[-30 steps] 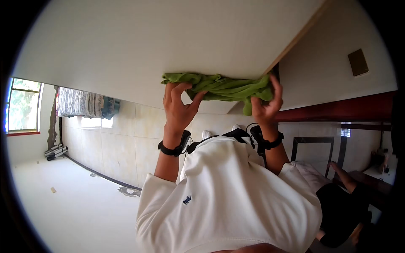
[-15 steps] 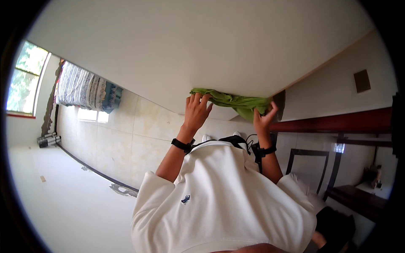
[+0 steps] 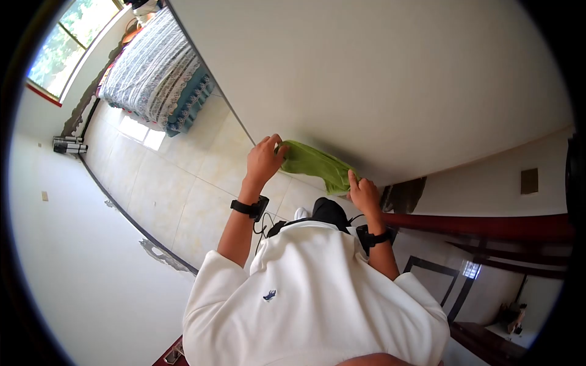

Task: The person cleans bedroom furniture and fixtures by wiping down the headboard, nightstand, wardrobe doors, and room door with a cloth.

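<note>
A green cloth is stretched between my two hands, close in front of a large pale upright panel. My left hand pinches its left end beside the panel's edge. The right end is gripped by my right hand, its fingers closed on the cloth's edge. Between the hands the cloth lies fairly flat, with a few folds and a lower corner hanging down near my right hand. Both wrists wear black straps with small devices.
A bed with a patterned cover stands at upper left beside the window. Tiled floor runs below it. Dark red wooden furniture is at right. Metallic tubes lie by the left wall.
The view has turned, showing more of the bed. Both hands have shifted leftward with the cloth, my right hand also lower. The bunched cloth is now spread flatter.
</note>
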A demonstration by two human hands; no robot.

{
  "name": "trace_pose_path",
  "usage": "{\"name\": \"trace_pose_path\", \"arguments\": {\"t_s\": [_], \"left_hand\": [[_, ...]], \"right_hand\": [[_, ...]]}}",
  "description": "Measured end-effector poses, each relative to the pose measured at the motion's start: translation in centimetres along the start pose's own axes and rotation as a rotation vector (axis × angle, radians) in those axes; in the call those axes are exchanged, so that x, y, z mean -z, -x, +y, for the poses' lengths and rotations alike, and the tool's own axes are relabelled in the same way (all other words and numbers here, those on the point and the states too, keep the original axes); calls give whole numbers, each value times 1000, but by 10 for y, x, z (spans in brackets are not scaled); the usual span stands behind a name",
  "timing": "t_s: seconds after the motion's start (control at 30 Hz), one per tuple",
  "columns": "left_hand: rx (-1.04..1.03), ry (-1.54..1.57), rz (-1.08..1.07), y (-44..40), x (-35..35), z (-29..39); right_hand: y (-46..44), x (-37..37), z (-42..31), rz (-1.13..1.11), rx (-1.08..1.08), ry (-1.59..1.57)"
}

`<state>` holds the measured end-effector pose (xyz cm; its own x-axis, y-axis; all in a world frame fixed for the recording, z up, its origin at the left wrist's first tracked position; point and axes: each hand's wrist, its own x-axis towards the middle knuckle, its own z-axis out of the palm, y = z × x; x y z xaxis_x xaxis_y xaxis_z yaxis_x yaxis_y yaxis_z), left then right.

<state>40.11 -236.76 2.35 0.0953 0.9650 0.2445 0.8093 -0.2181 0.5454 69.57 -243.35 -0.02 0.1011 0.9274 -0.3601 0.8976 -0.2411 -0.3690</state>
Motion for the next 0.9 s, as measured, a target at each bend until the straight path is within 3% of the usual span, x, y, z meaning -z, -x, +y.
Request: {"name": "trace_pose_path", "arguments": {"t_s": [0.07, 0.1, 0.13, 0.17, 0.2, 0.23, 0.3, 0.33, 0.37, 0.43, 0.47, 0.53, 0.7, 0.8, 0.83, 0.9], "left_hand": [[109, -11, 0, -15, 27, 14], [215, -15, -10, -22, 40, 22], [218, -13, 5, -27, 49, 23], [146, 225, 145, -32, 53, 23], [70, 465, 285, -37, 57, 26], [71, 474, 302, -42, 67, 35], [39, 967, 317, -45, 88, 48], [109, 1115, 173, -44, 86, 34], [173, 1228, 89, -42, 81, 25], [247, 1164, -36, -37, 66, 10], [274, 1161, -45, -34, 50, 1], [277, 1059, -17, -30, 17, -31], [236, 831, 352, -52, 70, -78], [-6, 854, 530, -85, 126, -88], [3, 844, 532, -92, 140, -84], [35, 1076, 286, -104, 174, -71]], "right_hand": [[6, 20, -25, -216, -32, -403], [5, 23, -36, -214, -19, -400], [4, 26, -46, -164, 178, -651], [8, 38, -65, -111, 379, -894], [17, 55, -84, -178, 432, -1025], [18, 64, -102, -178, 443, -1009], [14, 71, -128, -144, 711, -1329], [7, 69, -136, -128, 808, -1369], [-3, 58, -139, -147, 810, -1366], [-31, 20, -137, 350, 816, -1067], [-40, 5, -139, 342, 825, -1076], [-56, -14, -148, 680, 972, -411], [-75, -18, -205, 595, 983, -327], [-72, 6, -252, 857, 997, -246], [-77, 10, -267, 847, 999, -256], [-92, 13, -300, 1074, 995, -306]]}}
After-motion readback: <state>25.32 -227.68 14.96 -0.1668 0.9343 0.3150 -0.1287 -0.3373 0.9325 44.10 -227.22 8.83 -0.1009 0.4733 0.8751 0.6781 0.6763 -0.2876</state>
